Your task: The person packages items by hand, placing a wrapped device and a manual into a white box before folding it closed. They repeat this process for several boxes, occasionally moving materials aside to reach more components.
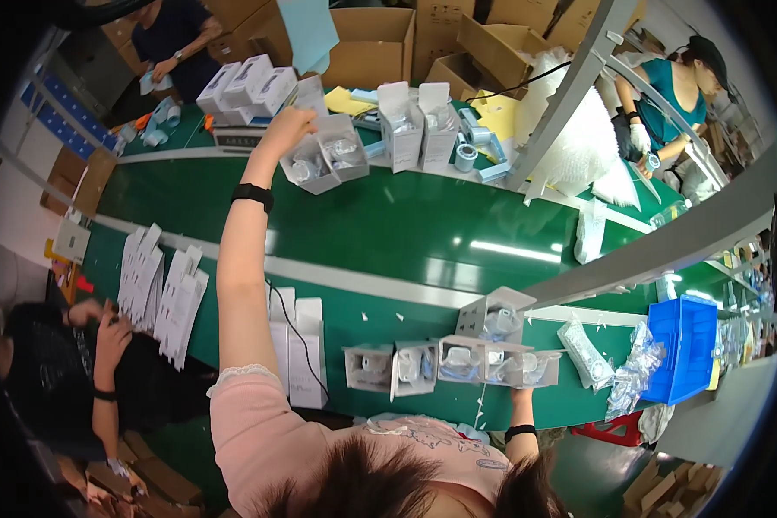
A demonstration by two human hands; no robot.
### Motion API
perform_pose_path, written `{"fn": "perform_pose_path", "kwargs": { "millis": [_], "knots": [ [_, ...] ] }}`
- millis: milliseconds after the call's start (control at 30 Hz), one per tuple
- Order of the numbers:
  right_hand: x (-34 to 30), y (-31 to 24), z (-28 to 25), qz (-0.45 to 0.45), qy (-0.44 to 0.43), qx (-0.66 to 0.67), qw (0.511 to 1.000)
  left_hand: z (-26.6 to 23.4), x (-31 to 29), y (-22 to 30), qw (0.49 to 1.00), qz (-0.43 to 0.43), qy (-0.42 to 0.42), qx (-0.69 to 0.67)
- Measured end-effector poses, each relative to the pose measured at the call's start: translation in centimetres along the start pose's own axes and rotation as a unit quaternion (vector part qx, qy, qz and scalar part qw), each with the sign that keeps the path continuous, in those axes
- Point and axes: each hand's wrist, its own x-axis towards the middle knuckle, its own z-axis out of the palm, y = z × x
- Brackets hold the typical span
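My left hand reaches far across the green conveyor belt and grips the edge of an open grey box holding clear-wrapped round parts. A black band sits on that wrist. My right hand is low at the near edge, mostly hidden under a row of open grey boxes; it holds the right end of that row. More open boxes with wrapped parts stand in line to the left of it.
Upright white boxes and tape rolls stand at the belt's far side. A blue bin and plastic-bagged parts lie right. Flat white cartons lie left. Other people work at far left, top left and top right. A grey metal frame crosses above.
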Motion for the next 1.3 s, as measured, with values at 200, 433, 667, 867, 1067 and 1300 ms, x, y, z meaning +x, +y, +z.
{"fn": "perform_pose_path", "kwargs": {
  "millis": [200, 433, 667, 867, 1067, 1300],
  "knots": [
    [0.4, 2.4, -1.0, -0.121, -0.009, -0.127, 0.984, 3.6, 4.1, -6.8, 0.999, -0.027, 0.012, 0.045],
    [0.0, 2.7, -1.2, -0.033, 0.044, -0.040, 0.998, 6.9, 7.2, -9.9, 0.995, -0.074, 0.069, 0.012],
    [-0.2, 2.7, -0.9, -0.004, 0.060, -0.009, 0.998, 10.8, 10.6, -13.3, 0.952, -0.232, 0.070, -0.185],
    [-0.4, 2.7, -1.0, 0.006, 0.066, 0.000, 0.998, 10.6, 10.9, -12.2, 0.983, -0.122, 0.070, 0.116],
    [-0.2, 2.7, -1.3, 0.006, 0.054, -0.005, 0.999, 7.8, 7.6, -7.6, 0.972, -0.035, 0.204, 0.112],
    [0.5, 2.1, -2.4, -0.067, -0.028, -0.168, 0.983, -2.7, 1.5, 3.0, 0.976, -0.031, 0.201, -0.078]
  ]
}}
